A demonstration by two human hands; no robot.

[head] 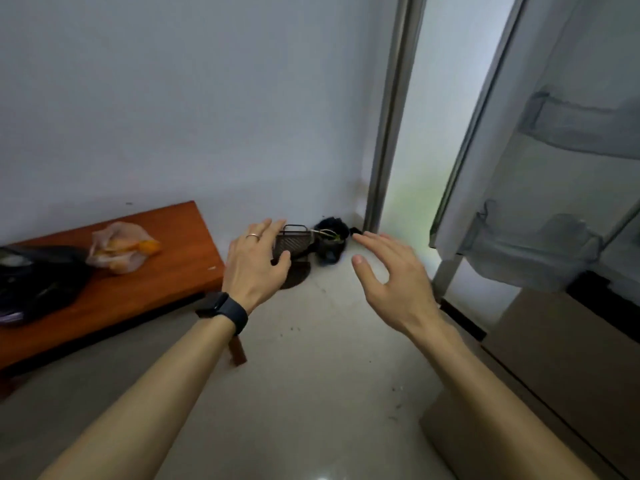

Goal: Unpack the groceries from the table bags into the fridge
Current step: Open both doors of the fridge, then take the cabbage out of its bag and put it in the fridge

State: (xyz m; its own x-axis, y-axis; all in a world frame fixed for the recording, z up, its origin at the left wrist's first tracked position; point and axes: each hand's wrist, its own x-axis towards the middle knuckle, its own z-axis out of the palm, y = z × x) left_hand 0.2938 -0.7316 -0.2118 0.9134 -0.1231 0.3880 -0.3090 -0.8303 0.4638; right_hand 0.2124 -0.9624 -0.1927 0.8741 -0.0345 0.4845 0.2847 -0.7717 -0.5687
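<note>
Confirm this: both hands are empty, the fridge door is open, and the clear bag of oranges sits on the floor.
One thing is wrong: the clear bag of oranges sits on the wooden table, beside a black bag, not on the floor. The head view shows it. The rest holds: the left hand and right hand are empty, and the fridge door is open.

Table [166, 268] stands at left, against the wall [194, 98]. On it: a dark bag [38, 282] at the near-left end, a thin bag of fruit [119, 247] just right of it and touching. Floor corner right of the table holds a dustpan [294, 240] with a small bin [332, 244] beside it. Fridge door [540, 140] stands open at far right, door shelves [581, 123] facing inward. Left hand [256, 265] held out before the dustpan; right hand [391, 275] between bin and fridge door, both empty.
</note>
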